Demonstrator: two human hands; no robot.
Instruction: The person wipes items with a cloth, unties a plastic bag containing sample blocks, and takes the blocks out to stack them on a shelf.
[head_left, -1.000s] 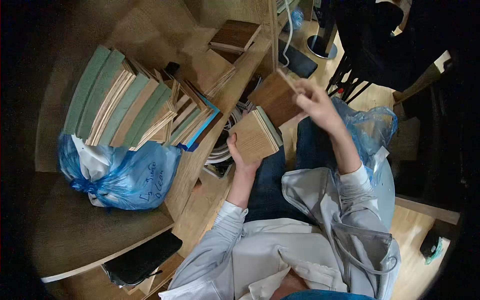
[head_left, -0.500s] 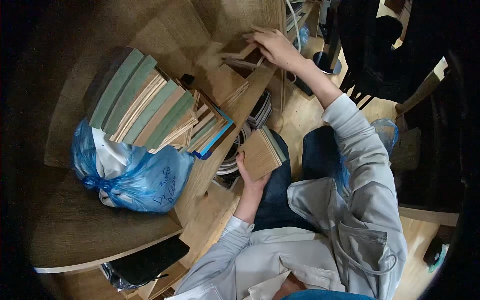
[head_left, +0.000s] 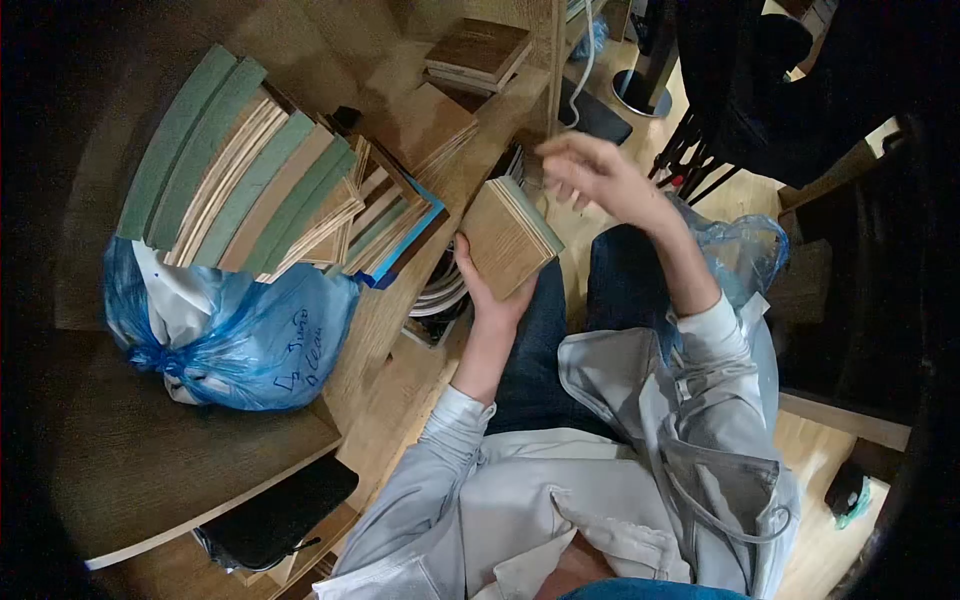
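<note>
My left hand grips a stack of square board samples, wood-faced with a green piece at its far edge, held above my knee. To the right of the stack hovers my right hand, fingers loosely bent and apart, with nothing in them. On the desk, beyond the left hand, a row of green, brown and plywood boards leans at a slant. Near it lie a brown board pile and, farther back, a dark brown board pile.
A tied blue plastic bag with handwriting sits on the desk beside the boards. Below the desk edge lies a black pouch. Coiled material is under the shelf. A clear blue-edged bag stands to my right.
My right hand has left the back of the desk and come near the held stack. The dark boards it was touching now lie piled there. My view has shifted slightly.
</note>
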